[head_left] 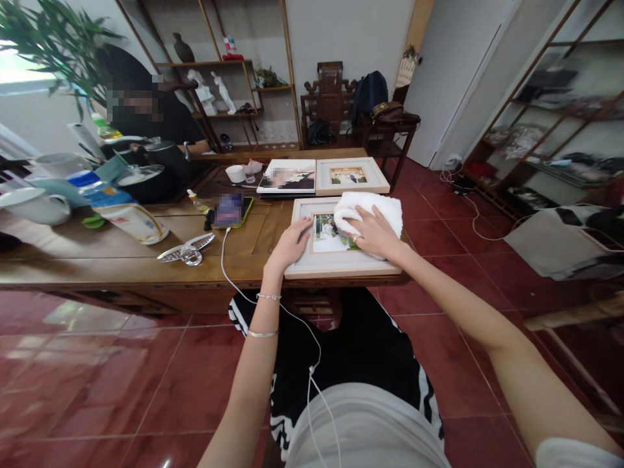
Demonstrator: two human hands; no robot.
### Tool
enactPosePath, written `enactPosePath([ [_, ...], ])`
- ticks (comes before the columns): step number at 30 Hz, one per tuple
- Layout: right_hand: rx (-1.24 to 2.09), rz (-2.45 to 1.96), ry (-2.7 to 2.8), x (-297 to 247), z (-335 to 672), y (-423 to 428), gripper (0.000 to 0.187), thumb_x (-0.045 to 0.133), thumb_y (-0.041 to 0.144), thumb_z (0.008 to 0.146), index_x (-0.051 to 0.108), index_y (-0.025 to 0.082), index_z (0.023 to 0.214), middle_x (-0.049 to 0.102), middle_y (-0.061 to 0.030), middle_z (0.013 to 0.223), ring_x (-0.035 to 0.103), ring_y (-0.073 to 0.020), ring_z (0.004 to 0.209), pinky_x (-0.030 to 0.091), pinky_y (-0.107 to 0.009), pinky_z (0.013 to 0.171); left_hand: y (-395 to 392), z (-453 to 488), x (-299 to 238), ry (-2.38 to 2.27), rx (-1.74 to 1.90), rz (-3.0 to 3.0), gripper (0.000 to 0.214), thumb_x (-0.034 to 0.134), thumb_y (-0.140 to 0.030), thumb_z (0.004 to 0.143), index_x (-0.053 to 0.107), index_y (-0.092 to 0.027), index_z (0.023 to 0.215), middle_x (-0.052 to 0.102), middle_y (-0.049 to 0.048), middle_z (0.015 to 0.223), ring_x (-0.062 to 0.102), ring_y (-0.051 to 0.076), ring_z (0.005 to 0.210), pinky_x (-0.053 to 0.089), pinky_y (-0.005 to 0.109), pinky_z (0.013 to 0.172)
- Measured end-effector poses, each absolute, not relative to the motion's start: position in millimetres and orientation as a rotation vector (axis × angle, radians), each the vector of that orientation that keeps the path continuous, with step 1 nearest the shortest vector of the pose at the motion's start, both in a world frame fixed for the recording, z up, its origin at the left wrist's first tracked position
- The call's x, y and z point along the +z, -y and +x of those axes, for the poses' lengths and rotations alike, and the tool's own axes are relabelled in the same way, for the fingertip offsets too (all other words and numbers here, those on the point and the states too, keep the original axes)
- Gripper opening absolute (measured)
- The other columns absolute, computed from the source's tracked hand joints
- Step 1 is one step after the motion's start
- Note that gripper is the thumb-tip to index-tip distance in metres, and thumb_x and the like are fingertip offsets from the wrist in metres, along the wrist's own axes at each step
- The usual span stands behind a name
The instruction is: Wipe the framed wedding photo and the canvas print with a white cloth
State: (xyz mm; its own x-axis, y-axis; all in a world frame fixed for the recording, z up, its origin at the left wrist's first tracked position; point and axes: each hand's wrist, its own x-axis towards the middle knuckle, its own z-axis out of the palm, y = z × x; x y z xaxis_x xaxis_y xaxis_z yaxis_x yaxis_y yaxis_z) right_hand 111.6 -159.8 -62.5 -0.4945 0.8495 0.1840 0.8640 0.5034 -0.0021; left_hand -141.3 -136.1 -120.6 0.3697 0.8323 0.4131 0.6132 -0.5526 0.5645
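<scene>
Pressing a folded white towel (pixel 377 207) under the right hand (pixel 373 234), fingers slightly spread, onto the upper right of the framed photo (pixel 341 265) lying flat at the near edge of the desk (pixel 97 260), long axis left-right, left hand (pixel 291 244) flat on its left rail, fingers together.

phone (pixel 229 209), second frame (pixel 351 175), kettle (pixel 160 162), backpack (pixel 369 94), white cup (pixel 236 173)
</scene>
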Motion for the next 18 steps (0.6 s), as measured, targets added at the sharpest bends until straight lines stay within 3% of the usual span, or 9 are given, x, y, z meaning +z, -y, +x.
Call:
enactPosePath([
  [3,-0.167,-1.496,2.566,-61.3,114.8,128.0,0.049,0.042,0.024,0.096,0.051,0.013,0.143,0.035,-0.017,0.157,0.021,-0.0355,0.149,0.015,-0.06,0.117,135.9,-141.7,-121.3,-1.272,0.976,2.319,0.04,0.045,-0.02,0.095,0.06,-0.018,0.132,0.057,0.0094,0.142,0.045,0.024,0.14,0.033,0.045,0.119],
  [6,-0.135,-1.47,2.638,-56.1,110.3,116.8,0.045,0.04,0.025,0.097,0.056,0.013,0.138,0.046,-0.0176,0.151,0.021,-0.0358,0.149,0.016,-0.063,0.116,135.4,-141.7,-122.8,-1.276,0.984,2.321,0.04,0.045,-0.02,0.095,0.059,-0.017,0.132,0.057,0.0098,0.143,0.045,0.023,0.14,0.033,0.045,0.119],
  [13,0.083,-1.255,2.895,-36.0,104.0,194.9,0.039,0.042,0.022,0.096,0.066,0.029,0.126,0.064,-0.0048,0.135,0.043,-0.0309,0.138,0.03,-0.059,0.112,134.7,-140.7,-123.7,-1.293,0.983,2.324,0.041,0.044,-0.02,0.095,0.059,-0.016,0.133,0.056,0.0103,0.143,0.045,0.023,0.14,0.033,0.044,0.119],
  [18,0.224,-1.129,2.966,-26.9,115.3,253.0,0.043,0.047,0.013,0.088,0.065,0.02,0.127,0.055,-0.0108,0.145,0.035,-0.034,0.144,0.032,-0.061,0.111,136.1,-140.6,-122.7,-1.305,0.957,2.343,0.043,0.043,-0.022,0.095,0.058,-0.014,0.134,0.053,0.0125,0.146,0.043,0.024,0.141,0.031,0.044,0.12],
])
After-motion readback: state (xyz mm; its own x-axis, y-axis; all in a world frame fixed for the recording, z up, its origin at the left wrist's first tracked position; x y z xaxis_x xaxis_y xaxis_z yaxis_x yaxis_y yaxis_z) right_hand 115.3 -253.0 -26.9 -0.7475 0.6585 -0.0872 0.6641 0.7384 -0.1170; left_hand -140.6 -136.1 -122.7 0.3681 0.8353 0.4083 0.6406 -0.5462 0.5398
